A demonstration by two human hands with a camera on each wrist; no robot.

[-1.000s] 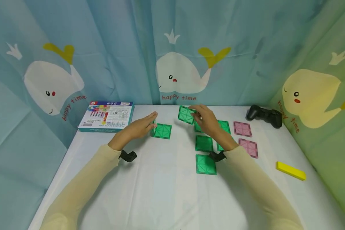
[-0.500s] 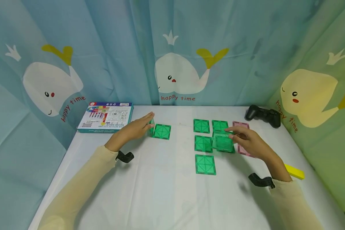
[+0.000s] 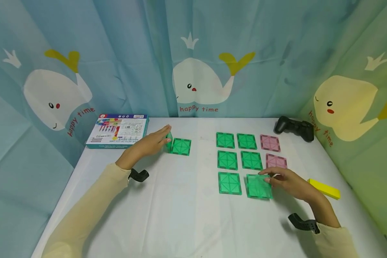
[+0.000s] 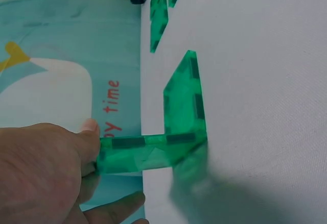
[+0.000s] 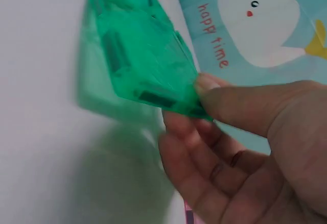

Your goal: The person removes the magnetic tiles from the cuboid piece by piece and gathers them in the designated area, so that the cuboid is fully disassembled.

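My left hand (image 3: 149,145) holds a green magnetic tile (image 4: 138,155) upright by its edge, thumb on one side. This tile meets the edge of a flat green tile (image 3: 181,147) on the table. My right hand (image 3: 293,183) pinches another green magnetic tile (image 5: 145,55) by one corner, thumb on top and fingers beneath. That tile is tilted just over the table, its shadow below it. Beside it lie several flat green tiles (image 3: 227,160) in two columns. A pink tile (image 3: 270,143) and a second pink tile (image 3: 275,161) lie to their right.
A boxed set (image 3: 117,130) lies at the back left. The black game controller (image 3: 294,128) is at the back right, and a yellow block (image 3: 324,189) lies beyond my right hand. A whale-print curtain (image 3: 200,82) borders the white table (image 3: 180,215).
My right hand has carried its green tile from the back middle, over the tile columns, to the front right, lowering it near the table. The left hand has stayed nearly still.
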